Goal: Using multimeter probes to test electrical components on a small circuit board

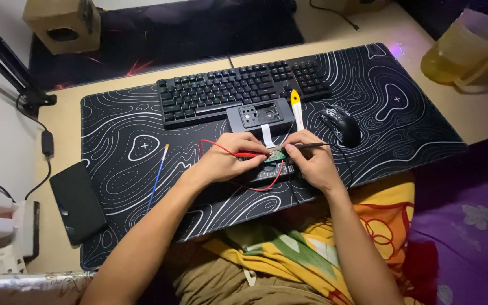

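So the desk [69,121] is mostly covered by a big black desk mat [402,113] with white contour lines, and all the action sits near its front edge, about the middle. Plenty of bare mat to the left and to the far right, so there's room to slide stuff sideways; the back edge is blocked by the black keyboard [238,90] running left to right. Off the mat near the left front corner of the desk lies a black phone-sized slab [77,202], and at the back right corner stands a yellow jug [464,48]. A grey housing [260,116] with a cutout sits just in front of the keyboard, with a yellow-handled white tool [296,107] beside it, long axis running front to back. A black mouse [341,125] is just right of the hands, close enough to crowd that side. The left hand [227,158] is clenched on a red probe [244,153], its long axis running left to right with the tip toward the small green circuit board [275,153]; a red wire [213,145] loops off it. The right hand [310,158] pinches a thin black probe [312,146], also lying left to right, tip end at the board. The board sits between both hands. A thin blue stick [157,175] lies well apart on the left, angled toward the front edge.
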